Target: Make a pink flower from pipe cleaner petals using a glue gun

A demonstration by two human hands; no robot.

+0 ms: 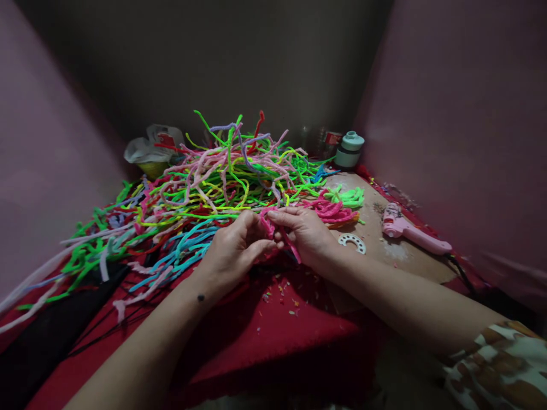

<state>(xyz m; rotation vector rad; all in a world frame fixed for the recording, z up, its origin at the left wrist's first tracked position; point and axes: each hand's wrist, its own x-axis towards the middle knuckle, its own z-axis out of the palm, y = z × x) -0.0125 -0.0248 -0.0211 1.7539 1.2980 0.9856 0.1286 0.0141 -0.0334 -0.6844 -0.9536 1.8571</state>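
Between my two hands is a bent pink pipe cleaner [268, 223], looped at the top, with one end hanging down below my right fingers. My left hand [239, 245] pinches it from the left, thumb toward the middle. From the other side my right hand [305, 230] grips it with fingers pressed together. The fingertips of both hands nearly meet, and part of the pink piece is hidden behind them. Just beyond my hands rises a large tangled heap of coloured pipe cleaners [222, 182]. A bunch of darker pink pipe cleaners [331, 212] lies beyond my right wrist.
A pink glue gun [414, 232] rests on a brown board [384, 256] at the right, near a white disc with holes [352, 244]. Behind stand a pale green bottle [349, 151] and a plastic bag [149, 149]. Small scraps litter the red cloth [265, 347].
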